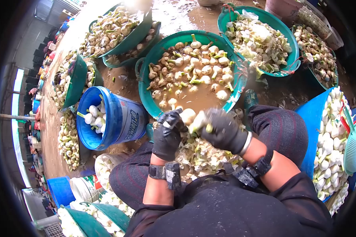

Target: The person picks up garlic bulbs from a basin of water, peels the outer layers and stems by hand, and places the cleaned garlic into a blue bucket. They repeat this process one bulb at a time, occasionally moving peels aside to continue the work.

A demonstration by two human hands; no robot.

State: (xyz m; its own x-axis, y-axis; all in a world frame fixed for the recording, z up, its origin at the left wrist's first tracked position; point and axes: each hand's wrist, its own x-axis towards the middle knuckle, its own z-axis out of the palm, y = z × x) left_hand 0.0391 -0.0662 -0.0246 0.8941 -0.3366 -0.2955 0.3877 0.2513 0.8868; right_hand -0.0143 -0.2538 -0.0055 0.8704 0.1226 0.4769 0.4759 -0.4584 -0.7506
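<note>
Before me, centre: tub [143, 94] holding bulbs [206, 70] in water [199, 96] | my left: bucket [126, 120] near tub, bulbs inside | beyond, right: basin [291, 35] of peelings [261, 43]

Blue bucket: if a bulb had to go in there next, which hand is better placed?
Probably the left hand: the blue bucket stands on that side, nearer to it, while the right hand would have to cross over.

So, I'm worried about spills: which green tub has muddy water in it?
The green tub just beyond the hands; garlic bulbs sit in its brown water; none shows in the others.
</note>
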